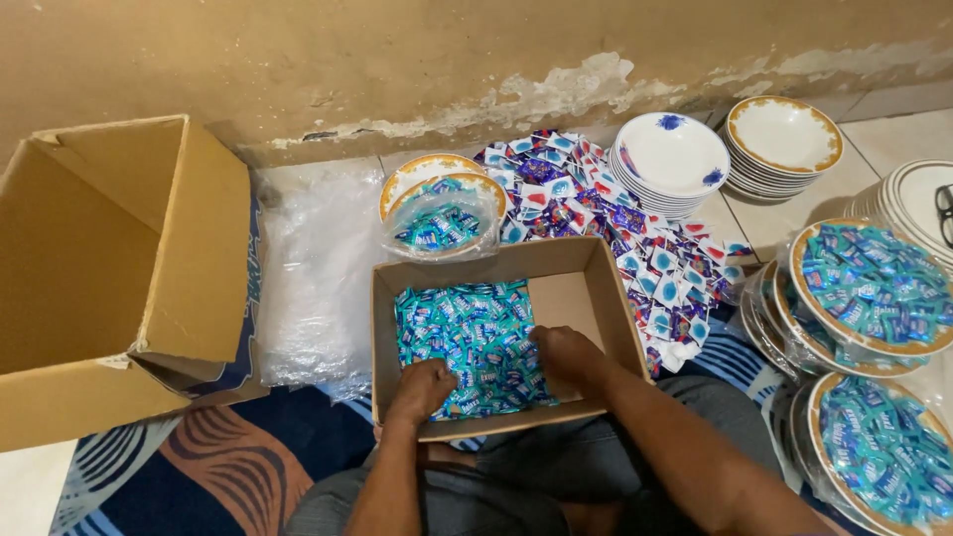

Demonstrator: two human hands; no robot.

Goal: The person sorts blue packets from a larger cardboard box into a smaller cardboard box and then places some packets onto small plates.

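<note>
Both hands rest inside the small cardboard box [501,333] on the person's lap: the left hand [422,389] curls, grip pinching blue sweet packets [467,333] (a thick layer), while the right hand [564,349] lies beside them, fingers spread.

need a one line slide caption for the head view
Both hands, left and right, rest on teal candy sachets in a shallow cardboard box, plates of sachets alongside.
</note>
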